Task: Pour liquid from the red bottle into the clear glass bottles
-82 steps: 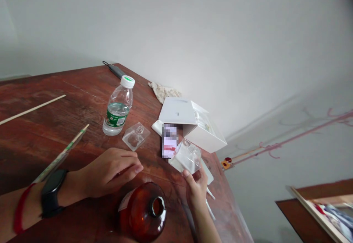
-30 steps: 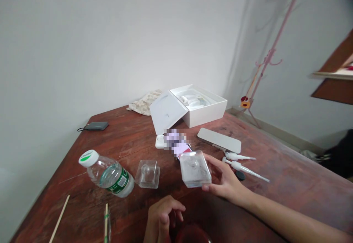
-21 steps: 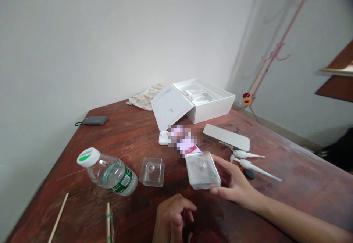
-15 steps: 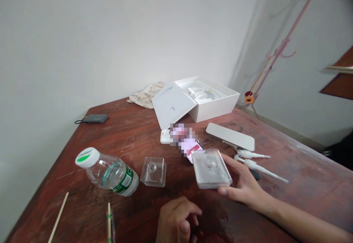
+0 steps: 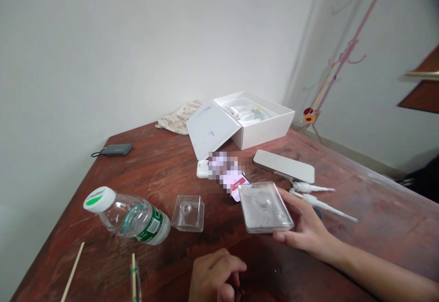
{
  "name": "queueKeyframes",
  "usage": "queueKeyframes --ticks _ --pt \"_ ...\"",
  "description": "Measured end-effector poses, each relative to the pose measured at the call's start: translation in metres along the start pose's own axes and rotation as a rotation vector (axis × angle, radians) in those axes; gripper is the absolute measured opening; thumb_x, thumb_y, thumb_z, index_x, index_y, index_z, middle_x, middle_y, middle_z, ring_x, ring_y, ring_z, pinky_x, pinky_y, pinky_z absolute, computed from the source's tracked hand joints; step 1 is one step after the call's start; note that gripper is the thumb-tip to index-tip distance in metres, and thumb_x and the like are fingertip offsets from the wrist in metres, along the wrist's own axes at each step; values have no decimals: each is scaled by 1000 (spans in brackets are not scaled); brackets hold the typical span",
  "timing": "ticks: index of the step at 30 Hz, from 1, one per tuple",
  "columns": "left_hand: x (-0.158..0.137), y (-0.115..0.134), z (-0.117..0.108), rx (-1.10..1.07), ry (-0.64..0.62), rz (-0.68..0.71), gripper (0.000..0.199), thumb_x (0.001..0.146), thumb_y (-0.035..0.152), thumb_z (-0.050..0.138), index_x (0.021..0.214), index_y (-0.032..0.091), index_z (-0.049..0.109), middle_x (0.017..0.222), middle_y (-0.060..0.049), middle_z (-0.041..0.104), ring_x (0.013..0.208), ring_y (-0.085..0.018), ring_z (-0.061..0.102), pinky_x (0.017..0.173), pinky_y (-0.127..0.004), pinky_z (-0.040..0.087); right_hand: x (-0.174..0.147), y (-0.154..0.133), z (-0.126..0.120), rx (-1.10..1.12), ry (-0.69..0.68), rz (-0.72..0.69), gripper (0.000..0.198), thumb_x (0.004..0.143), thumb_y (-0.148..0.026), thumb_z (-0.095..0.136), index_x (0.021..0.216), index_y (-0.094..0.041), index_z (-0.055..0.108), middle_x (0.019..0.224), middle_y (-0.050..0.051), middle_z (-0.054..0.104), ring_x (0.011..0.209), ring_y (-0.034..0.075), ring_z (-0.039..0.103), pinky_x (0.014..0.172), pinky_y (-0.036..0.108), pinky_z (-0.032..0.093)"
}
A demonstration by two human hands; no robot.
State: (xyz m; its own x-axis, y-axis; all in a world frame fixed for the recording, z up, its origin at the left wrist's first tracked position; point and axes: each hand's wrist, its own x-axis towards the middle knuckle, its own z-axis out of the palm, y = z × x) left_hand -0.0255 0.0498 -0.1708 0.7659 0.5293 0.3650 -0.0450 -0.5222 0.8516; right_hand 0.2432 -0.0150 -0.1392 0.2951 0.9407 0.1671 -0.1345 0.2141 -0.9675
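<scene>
One clear square plastic case (image 5: 265, 207) is clamped by its right edge in the right hand (image 5: 305, 229), just front-right of the smartphone (image 5: 229, 177), while the left hand (image 5: 216, 271), apart, curls farther in front of that smartphone (hold unclear).

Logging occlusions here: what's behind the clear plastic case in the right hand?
Beyond the clear plastic case, the phone shows near the upper-left corner. Fingers of the right hand go behind the right edge; their tips are covered.
</scene>
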Motion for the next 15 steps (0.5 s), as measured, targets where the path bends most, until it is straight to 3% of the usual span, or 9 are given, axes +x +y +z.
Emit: queueKeyframes --ticks 3,6,10,15 --pt "0 1 1 0 21 17 92 108 85 16 109 21 82 71 -8 68 58 -22 62 60 -33 51 -1 1 0 1 20 18 75 58 -31 104 130 -22 84 115 17 87 106 44 82 91 56 68" --pt "2 6 -3 32 -44 -14 94 108 84 14 112 19 81 74 -10 69 59 -22 63 60 -33 50 -2 2 -1 -30 33 17 76 56 -31 106 128 -22 85 117 17 86 107 43 82 90 54 69" --pt "3 10 -4 43 -35 5 95 108 83 13 109 17 81 73 -9 69 60 -22 62 59 -31 48 -2 2 -3 -50 19 -31 75 61 -37 105 132 -23 83 120 17 86 108 42 82 92 52 69" --pt "4 6 6 2 100 60 85 111 81 21 104 19 79 67 -4 62 54 -17 55 54 -27 41 -2 2 -5 -67 -85 -90 80 72 -40 103 144 -21 74 130 17 84 115 37 83 102 44 67"
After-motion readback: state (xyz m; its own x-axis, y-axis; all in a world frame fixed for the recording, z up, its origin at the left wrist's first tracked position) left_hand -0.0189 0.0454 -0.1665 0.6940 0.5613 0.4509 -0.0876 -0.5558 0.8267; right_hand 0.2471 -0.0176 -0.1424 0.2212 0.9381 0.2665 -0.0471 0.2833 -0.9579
